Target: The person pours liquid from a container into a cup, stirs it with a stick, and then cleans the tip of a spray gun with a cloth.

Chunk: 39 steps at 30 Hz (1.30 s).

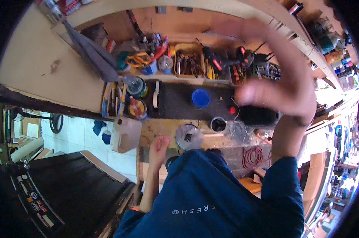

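Along the workbench [157,129], clutter crowds the back edge from my viewpoint: orange-handled scissors [139,60], a black-and-red power tool [214,59] and a yellow tray [189,46] filled with hand tools. My raised right hand [292,89], blurred, blocks much of the bench's right end; its thumb and fingers are spread wide, with nothing visible between them. A white cord [237,114] and a small red cap [232,110] lie near its thumb, on the dark mat [177,99].

The translucent jug [126,135] stands by the bench's left front corner, with a clear jar [135,86] behind it. My left hand [160,144] is at the front edge, fingers curled; I cannot tell whether it holds anything. Just right of it, also at that edge, sits the round pale dish [198,139], something dark in its middle. Beyond the dish, a pale-rimmed cup [218,130] looks dark inside. The blue cup [201,98] sits mid-mat; I can't make out its contents.
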Available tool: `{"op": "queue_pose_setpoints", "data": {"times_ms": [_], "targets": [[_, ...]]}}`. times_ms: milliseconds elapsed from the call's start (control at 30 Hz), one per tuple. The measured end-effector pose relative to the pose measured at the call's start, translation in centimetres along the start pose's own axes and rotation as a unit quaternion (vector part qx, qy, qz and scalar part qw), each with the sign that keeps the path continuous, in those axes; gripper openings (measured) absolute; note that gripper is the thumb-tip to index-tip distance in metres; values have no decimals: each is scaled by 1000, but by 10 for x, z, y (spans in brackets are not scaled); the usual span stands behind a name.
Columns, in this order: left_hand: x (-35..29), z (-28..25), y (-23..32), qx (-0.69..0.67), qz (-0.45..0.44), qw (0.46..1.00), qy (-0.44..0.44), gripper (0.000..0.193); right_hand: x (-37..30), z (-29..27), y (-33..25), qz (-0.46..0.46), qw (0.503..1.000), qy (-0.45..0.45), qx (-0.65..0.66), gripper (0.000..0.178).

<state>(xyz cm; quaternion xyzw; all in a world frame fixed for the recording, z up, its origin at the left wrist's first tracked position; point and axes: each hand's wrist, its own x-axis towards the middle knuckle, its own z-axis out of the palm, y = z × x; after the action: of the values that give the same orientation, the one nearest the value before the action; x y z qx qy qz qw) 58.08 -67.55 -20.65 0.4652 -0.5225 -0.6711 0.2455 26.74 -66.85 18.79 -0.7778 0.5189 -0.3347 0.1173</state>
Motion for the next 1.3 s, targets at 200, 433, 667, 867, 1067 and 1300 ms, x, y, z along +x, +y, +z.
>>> {"op": "queue_pose_setpoints", "data": {"times_ms": [200,433,667,867,1067,1300], "targets": [[-23,24,-6,32,-28,999,-8,27,-134,64,73,143,978,-102,111,62],[-39,65,-34,52,-78,994,53,30,-324,213,196,457,862,134,170,62],[-88,122,-51,73,-155,981,94,33,-441,328,259,450,888,68,59,90],[-116,173,-56,71,-188,977,78,34,-415,351,285,414,904,-16,102,106],[-127,197,-57,75,-179,976,100,30,-416,392,305,387,921,44,-3,94],[-150,201,-74,25,-187,967,169,31,-353,320,253,227,955,107,157,78]]}}
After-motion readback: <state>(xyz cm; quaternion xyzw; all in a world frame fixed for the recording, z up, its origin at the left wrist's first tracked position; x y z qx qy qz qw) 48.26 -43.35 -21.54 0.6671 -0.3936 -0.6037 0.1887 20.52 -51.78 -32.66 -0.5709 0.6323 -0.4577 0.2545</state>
